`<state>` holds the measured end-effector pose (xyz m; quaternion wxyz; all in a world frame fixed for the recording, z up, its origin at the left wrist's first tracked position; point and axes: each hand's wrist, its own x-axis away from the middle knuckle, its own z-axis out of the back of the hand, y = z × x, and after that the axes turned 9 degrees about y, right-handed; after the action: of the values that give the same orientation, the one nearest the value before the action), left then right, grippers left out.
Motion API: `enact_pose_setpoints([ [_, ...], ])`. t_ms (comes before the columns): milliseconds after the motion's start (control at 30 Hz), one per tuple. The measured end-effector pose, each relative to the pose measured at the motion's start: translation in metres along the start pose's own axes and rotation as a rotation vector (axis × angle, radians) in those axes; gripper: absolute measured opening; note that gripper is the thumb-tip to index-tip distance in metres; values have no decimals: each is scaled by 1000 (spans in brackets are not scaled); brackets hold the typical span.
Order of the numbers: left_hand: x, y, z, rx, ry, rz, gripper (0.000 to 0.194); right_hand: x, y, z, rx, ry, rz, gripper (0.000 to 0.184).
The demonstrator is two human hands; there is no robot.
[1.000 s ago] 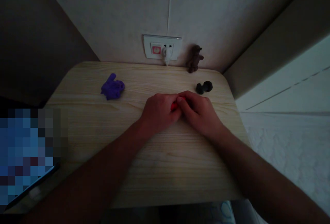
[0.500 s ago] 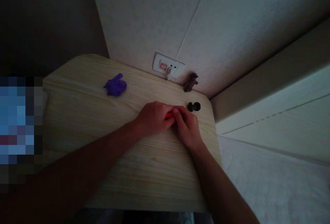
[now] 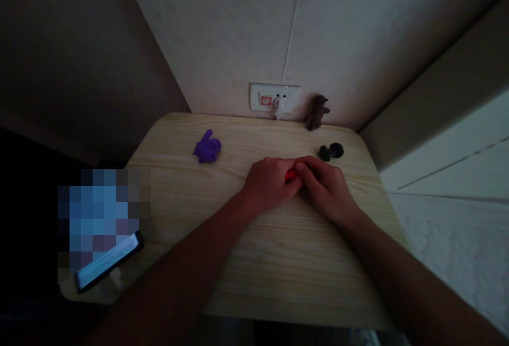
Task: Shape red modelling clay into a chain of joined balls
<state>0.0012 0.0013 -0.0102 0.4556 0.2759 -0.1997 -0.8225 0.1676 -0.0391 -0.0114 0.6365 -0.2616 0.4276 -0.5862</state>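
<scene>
My left hand (image 3: 271,182) and my right hand (image 3: 328,186) meet over the wooden tabletop, fingers closed around a small red piece (image 3: 291,175). Only a bit of the red piece shows between the left fingers and the right thumb, so its full shape is hidden. It may be modelling clay. Just beyond the right hand lies a black piece (image 3: 336,150) with two rounded ends. Farther back, a dark brown figure (image 3: 317,113) is near the wall. To the left of both hands sits a purple lumpy figure (image 3: 207,149) with one part sticking up.
The light wooden table (image 3: 238,250) backs onto a wall with a socket plate (image 3: 258,96), where a white plug (image 3: 279,107) is inserted. A lit screen device (image 3: 109,261), partly pixelated, lies at the table's left edge. A pale panel (image 3: 449,155) stands beyond the right edge.
The view has turned left and levelled, so everything appears farther right and more of the screen device shows. Both hands stay together on the red piece.
</scene>
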Motion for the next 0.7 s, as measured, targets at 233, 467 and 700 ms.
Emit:
enact_pose_setpoints([
  [233, 0, 2, 2, 5, -15, 16, 34, 0, 1, 0, 0, 2, 11, 35],
  [467, 0, 2, 3, 1, -16, 18, 34, -1, 2, 0, 11, 3, -9, 36],
  [700, 0, 1, 2, 49, 8, 5, 34, -1, 8, -2, -82, 77, -54, 38],
])
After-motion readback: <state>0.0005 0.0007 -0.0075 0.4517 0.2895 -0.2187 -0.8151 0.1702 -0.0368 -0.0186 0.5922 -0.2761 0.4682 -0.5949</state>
